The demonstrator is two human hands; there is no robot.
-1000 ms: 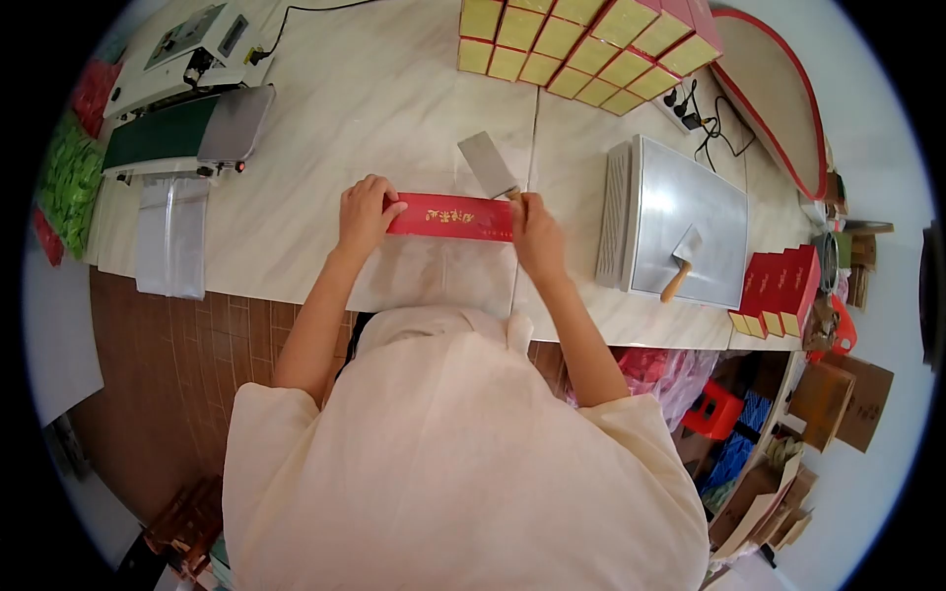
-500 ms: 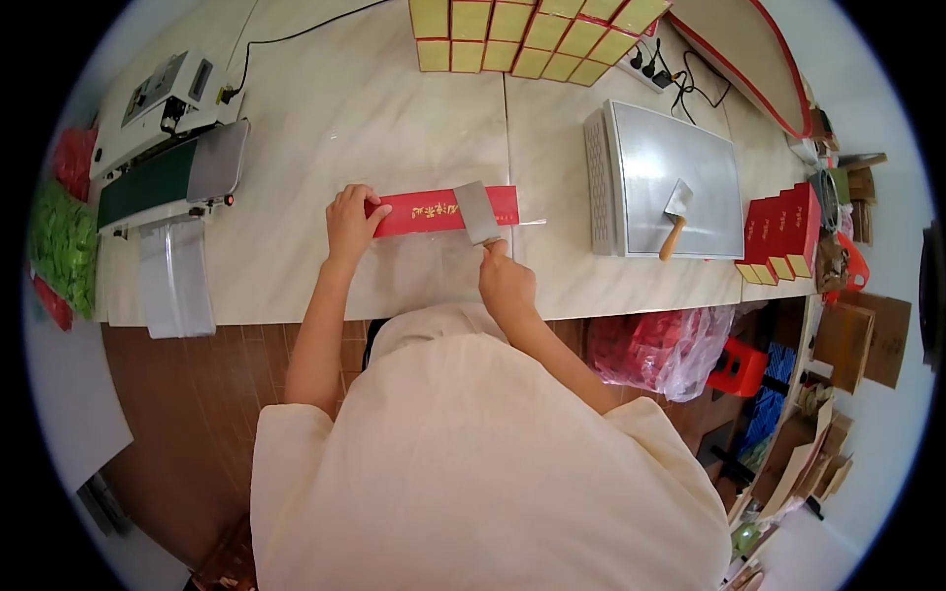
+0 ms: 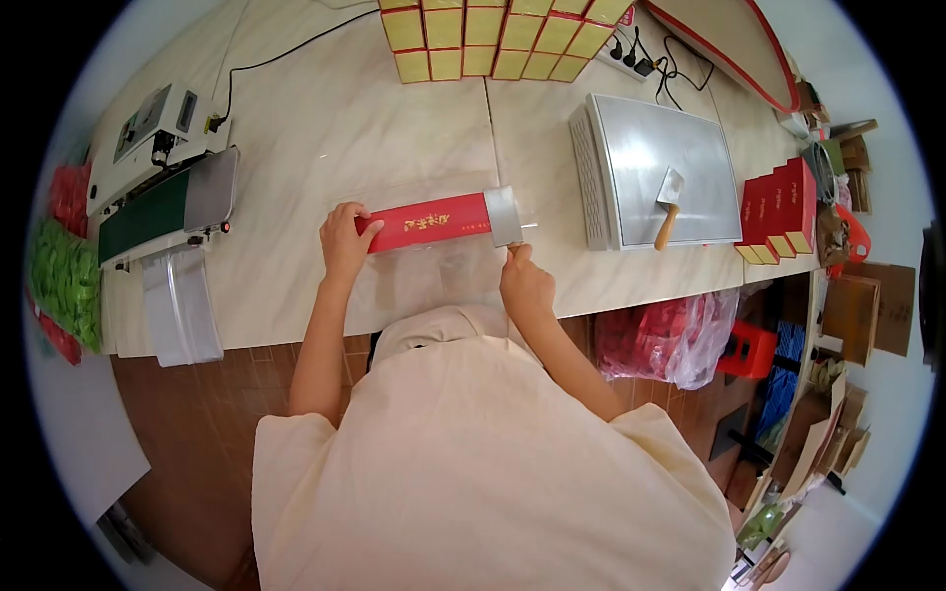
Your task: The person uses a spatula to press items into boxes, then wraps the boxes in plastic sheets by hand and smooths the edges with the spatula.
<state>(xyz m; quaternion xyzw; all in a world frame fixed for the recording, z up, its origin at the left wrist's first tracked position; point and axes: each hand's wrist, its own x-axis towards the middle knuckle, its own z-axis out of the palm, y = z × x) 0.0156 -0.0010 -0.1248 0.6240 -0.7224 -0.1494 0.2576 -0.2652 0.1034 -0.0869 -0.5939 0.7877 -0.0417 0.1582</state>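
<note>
Through the head view I see the red box (image 3: pixel 429 224) lying on the pale counter (image 3: pixel 286 167) just in front of me, its gold lettering facing up and its length running roughly left to right. My left hand (image 3: pixel 345 239) has its grip closed on the box's left end, thumb over the top face. My right hand (image 3: pixel 528 284) has its grip clenched around the handle of a scraper (image 3: pixel 503 217), whose flat metal blade lies across the box's right end, pointing away from me. Clear film (image 3: pixel 424 281) spreads on the counter on my side of the box.

Well off to the right sits a metal case (image 3: pixel 641 138) with a second scraper (image 3: pixel 668 209) resting on its lid, wooden handle toward me. Beyond it, small red boxes (image 3: pixel 783 212) stand in a stepped group near the counter's edge. At the far side I have a stack of yellow-ended boxes (image 3: pixel 483 39), with a power strip (image 3: pixel 623 64) and its black plugs just to the right. On my left is a white machine (image 3: pixel 163 143) with a green belt (image 3: pixel 146 219); near it, clear plastic bags (image 3: pixel 182 305) hang over the counter's front edge.
</note>
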